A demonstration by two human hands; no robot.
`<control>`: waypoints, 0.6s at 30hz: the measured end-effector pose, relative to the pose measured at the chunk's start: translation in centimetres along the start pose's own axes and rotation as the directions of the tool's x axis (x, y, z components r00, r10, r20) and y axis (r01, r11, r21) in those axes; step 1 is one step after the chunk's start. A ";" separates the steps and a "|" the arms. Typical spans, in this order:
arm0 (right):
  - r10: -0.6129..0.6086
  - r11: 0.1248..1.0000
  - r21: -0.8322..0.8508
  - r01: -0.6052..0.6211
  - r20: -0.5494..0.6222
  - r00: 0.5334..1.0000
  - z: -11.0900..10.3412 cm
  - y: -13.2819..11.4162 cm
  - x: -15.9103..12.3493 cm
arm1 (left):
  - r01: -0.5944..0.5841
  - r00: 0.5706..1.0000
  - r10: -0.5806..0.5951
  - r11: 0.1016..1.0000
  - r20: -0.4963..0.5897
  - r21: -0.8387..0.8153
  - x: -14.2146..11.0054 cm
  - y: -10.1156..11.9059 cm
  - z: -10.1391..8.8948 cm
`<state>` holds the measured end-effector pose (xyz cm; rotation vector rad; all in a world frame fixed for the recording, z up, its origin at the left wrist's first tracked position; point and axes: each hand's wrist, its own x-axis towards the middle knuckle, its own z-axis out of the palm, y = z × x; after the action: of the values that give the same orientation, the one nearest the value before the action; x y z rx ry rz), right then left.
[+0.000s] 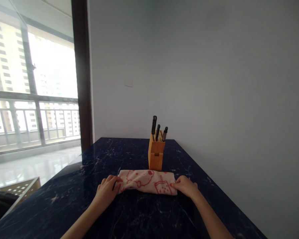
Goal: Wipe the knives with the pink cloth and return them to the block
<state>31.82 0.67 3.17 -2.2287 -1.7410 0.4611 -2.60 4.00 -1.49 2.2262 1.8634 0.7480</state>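
Observation:
A folded white towel with red drawings (147,181) lies on the dark blue marbled table (129,212). My left hand (107,191) grips the towel's left end, fingers curled over the edge. My right hand (186,186) pinches the towel's right end, fingers bent on the cloth. Just behind the towel stands a wooden knife block (156,154) with three black handles sticking out of its top.
A grey wall runs along the table's right side and behind it. To the left a dark window frame (82,76) borders a large window onto a balcony railing. A pale box-like object (22,188) sits low at the left beside the table.

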 end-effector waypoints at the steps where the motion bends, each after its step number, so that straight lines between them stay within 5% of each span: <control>1: 0.000 1.000 -0.005 0.000 -0.010 1.000 0.0 0.0 0.0 | -0.002 1.000 0.002 1.000 -0.001 0.002 0.0 0.0 0.0; 18: 0.025 0.993 0.121 -0.003 -0.183 0.983 0.2 -0.6 0.5 | -0.034 0.999 0.035 0.999 -0.027 0.034 -0.1 0.0 0.2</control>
<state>31.30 1.30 3.15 -2.1269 -1.5629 0.3408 -2.54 3.90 -1.67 2.2853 1.8682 0.7618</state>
